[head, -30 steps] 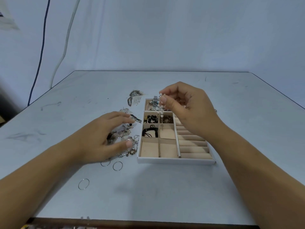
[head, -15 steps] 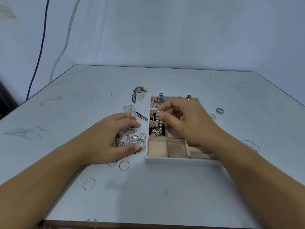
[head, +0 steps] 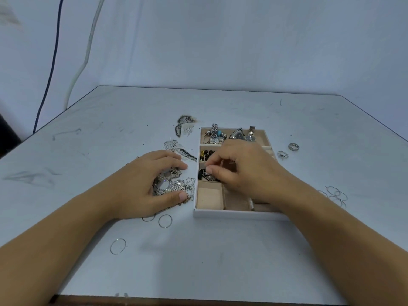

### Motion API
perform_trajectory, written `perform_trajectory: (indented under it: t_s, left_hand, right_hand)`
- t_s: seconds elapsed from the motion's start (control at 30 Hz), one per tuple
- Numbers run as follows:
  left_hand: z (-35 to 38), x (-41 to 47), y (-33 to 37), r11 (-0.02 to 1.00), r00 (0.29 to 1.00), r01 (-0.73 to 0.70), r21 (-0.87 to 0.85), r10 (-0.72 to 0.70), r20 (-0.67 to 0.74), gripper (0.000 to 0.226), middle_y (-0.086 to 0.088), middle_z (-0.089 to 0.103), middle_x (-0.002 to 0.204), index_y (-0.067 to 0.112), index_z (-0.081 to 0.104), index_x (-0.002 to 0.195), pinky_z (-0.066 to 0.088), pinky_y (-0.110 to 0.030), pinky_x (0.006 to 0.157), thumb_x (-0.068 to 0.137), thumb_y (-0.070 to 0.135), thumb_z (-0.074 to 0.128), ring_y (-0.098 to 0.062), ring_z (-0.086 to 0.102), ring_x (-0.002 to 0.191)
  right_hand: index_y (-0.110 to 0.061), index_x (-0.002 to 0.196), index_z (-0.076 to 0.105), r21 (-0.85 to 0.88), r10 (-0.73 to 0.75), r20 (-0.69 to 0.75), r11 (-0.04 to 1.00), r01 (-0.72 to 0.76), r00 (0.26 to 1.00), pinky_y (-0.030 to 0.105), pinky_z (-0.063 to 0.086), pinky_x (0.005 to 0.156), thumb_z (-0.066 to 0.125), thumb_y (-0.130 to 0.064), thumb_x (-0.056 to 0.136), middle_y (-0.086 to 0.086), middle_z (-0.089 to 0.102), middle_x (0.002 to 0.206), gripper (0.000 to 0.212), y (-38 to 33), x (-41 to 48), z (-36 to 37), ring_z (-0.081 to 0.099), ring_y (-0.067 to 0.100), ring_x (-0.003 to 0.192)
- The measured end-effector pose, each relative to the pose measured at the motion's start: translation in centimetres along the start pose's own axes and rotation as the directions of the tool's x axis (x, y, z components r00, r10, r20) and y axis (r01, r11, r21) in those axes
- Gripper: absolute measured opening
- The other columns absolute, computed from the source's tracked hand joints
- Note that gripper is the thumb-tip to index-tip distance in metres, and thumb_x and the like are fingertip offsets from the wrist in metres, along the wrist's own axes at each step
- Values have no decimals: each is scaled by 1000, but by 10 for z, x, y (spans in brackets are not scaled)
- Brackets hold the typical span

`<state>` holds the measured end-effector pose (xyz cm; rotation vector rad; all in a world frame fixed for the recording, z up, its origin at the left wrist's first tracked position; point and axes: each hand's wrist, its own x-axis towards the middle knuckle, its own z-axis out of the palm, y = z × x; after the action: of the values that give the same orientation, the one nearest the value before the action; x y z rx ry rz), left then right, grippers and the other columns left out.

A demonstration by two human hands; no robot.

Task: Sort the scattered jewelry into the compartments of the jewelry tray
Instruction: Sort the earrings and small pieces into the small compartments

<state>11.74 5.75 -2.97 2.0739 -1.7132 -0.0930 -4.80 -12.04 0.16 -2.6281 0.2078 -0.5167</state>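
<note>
The jewelry tray (head: 231, 214) is a shallow white box lined in beige, standing on the grey table (head: 220, 257) slightly right of centre. Its far compartment holds a heap of silver pieces, among them a metal watch band (head: 214, 131) and a turquoise bead (head: 219, 133). Below that, a small left-hand compartment holds dark beads (head: 205, 155), and the next one down holds black pieces mixed with pale beads (head: 206, 176). The near-left compartment (head: 208, 195) shows only its beige lining.

The right hand (head: 245, 171) reaches over the middle of the tray, palm down, its thumb and forefinger pinched together low in the compartment with the black pieces; what exactly they pinch is too small to tell. The left hand (head: 152, 184) lies on the table just left of the tray, fingers curled loosely around a pile of silver jewelry (head: 174, 186), cupping rather than gripping it.

Thin wire hoops (head: 165, 221) lie near the left wrist, more hoops (head: 336, 194) right of the tray, and two rings (head: 293, 146) beside its far right corner.
</note>
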Motion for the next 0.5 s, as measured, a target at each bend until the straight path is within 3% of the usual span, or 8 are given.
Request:
perform_trajectory:
  t_s: [0.1, 0.27, 0.4, 0.5]
  left_hand:
    - [1, 1, 0, 1000, 1000, -1, 2, 1, -1, 63, 25, 44, 135, 37, 52, 126, 28, -10, 102, 74, 73, 52, 9, 34, 129]
    - [1, 0, -2, 1000, 1000, -2, -3, 2, -6, 62, 25, 43, 135, 39, 52, 126, 31, -17, 104, 74, 73, 53, 9, 35, 129]
    - [2, 1, -3, 1000, 1000, -8, -6, 8, -16, 61, 24, 44, 135, 38, 52, 126, 33, -19, 105, 75, 72, 54, 8, 36, 129]
    - [3, 1, -3, 1000, 1000, -6, -7, 6, -19, 62, 24, 44, 135, 38, 52, 126, 32, -18, 105, 75, 72, 53, 9, 35, 129]
  right_hand:
    - [-17, 87, 74, -88, -14, 94, 996, 22, 995, 28, 39, 79, 61, -30, 89, -3, 65, 85, 19, 1, 0, 3, 52, 11, 89]
    - [-19, 89, 73, -57, -41, 6, 997, 41, 999, 13, 34, 76, 61, -23, 88, -7, 61, 83, 13, 1, -2, -1, 47, 4, 86]
    - [-23, 90, 73, -62, 5, 60, 998, -1, 998, 21, 37, 77, 60, -23, 87, -11, 57, 85, 13, 1, -4, -2, 46, 4, 90]
    - [-23, 89, 73, -29, 17, 6, 999, -17, 1000, 19, 38, 79, 59, -19, 86, -6, 58, 86, 15, -1, -6, -4, 46, 7, 92]
